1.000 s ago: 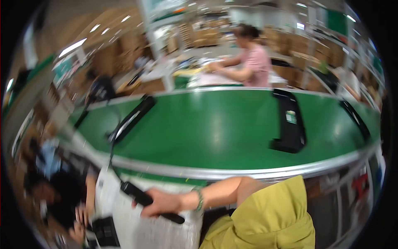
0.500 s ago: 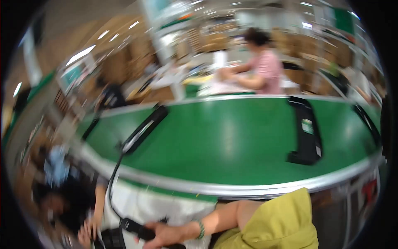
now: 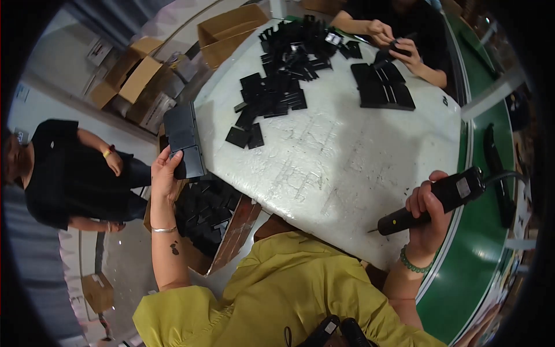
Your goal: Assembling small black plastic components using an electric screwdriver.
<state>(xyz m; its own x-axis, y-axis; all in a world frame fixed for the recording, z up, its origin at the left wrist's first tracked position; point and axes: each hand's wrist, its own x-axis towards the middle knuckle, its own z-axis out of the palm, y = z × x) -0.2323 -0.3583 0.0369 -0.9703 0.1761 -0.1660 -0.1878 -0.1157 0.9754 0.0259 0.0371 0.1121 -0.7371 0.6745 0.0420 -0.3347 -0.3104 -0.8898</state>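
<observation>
As left fingers point(image 3: 175, 159) pinch dark plates point(image 3: 189, 164), right fingers point(image 3: 431, 203) encircle a screwdriver point(image 3: 457, 189).

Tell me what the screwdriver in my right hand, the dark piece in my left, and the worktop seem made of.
Screwdriver: probably satin black plastic, given its smooth moulded body; its thin, greyish bit looks metallic.
Dark piece: likely matte plastic, from its even grey faces; painted metal possible.
Worktop: perhaps foam or board under glossy clear film, given its wrinkled sheen.

The left hand point(image 3: 166, 176) has come into view, holding dark flat panels point(image 3: 182, 130).
</observation>
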